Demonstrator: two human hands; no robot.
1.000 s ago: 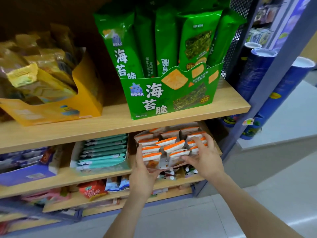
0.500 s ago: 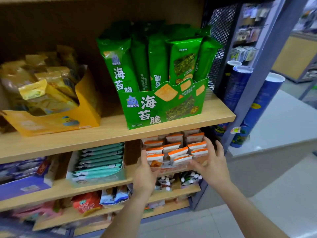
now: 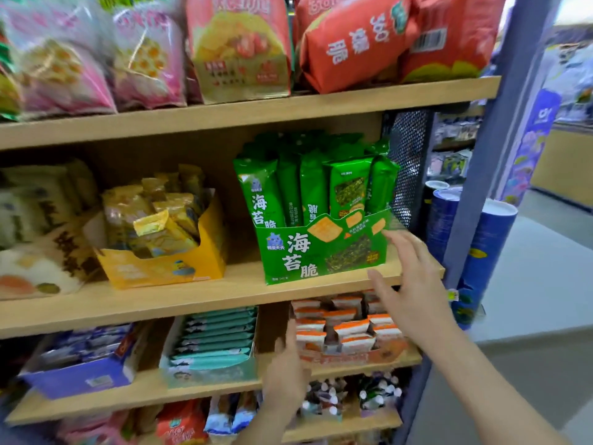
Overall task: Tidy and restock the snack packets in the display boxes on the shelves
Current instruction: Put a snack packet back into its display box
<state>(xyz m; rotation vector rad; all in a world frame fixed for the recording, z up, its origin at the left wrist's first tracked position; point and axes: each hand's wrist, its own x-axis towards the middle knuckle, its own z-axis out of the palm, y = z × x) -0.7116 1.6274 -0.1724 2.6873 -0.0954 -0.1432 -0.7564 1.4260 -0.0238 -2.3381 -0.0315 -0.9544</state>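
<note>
A green display box full of upright green seaweed snack packets stands on the middle shelf. My right hand is raised with fingers spread, its fingertips at the box's lower right corner, holding nothing. One shelf below sits an orange display box with orange-and-white packets. My left hand rests against that box's left end, fingers pointing up, gripping nothing.
A yellow box of yellow packets stands left of the green one. Teal packets and a purple box share the lower shelf. Large pink and red bags fill the top shelf. Blue tubes stand beyond the grey upright.
The view has tilted upward, showing the top shelf. My right hand has left the orange box and risen to the green box's corner. My left hand stays by the orange box.
</note>
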